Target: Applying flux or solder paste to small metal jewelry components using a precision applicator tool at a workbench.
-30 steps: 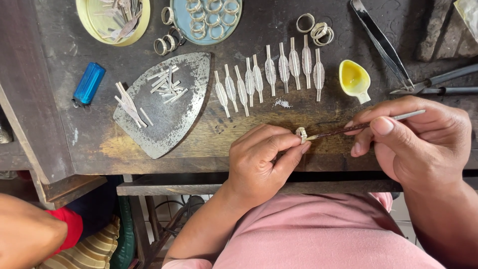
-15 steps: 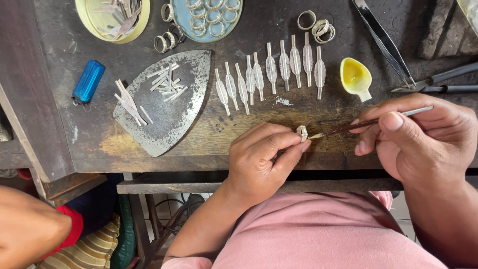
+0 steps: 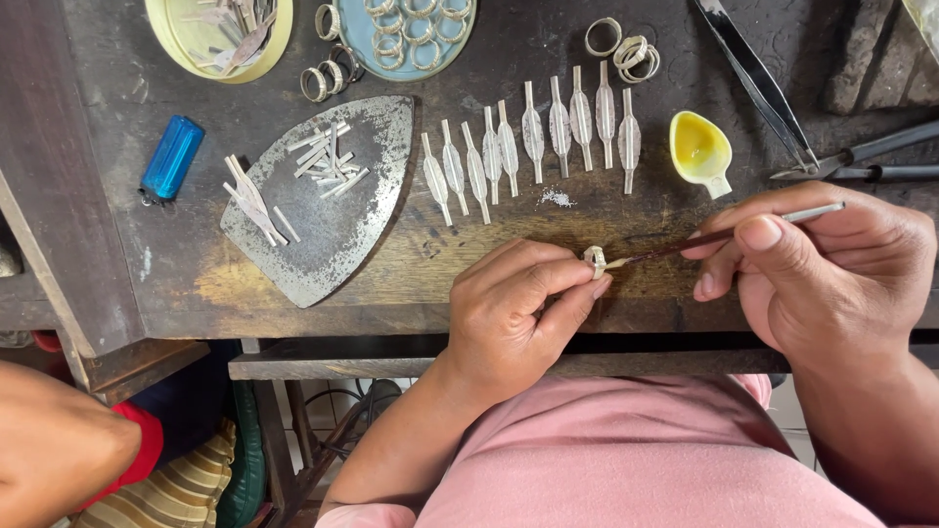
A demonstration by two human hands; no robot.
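Dark, scarred workbench (image 3: 626, 39) spread with metalwork. Iron-shaped steel plate (image 3: 342, 244) on the left, loaded with short silver strips. To its right, a row of nine leaf-shaped silver pieces (image 3: 533, 142), stems toward the bench edge, seemingly waiting their turn. Finished-looking rings (image 3: 416, 24) heaped in a blue dish and scattered near it. Small yellow spoon-shaped dish (image 3: 699, 147) beside the row's right end.

Judging by this: a good batch shaped, the present piece mid-treatment, the nine leaves untouched.

Right hand (image 3: 831, 274) closed in a pen grip round a thin brush (image 3: 724, 233). Long axis nearly level, rising slightly rightward; pale handle end pointing right, tip pointing left and touching the ring.

Left hand (image 3: 518, 308) curled, thumb and forefinger pinching a small silver ring (image 3: 595, 260) above the bench's near edge, between both hands.
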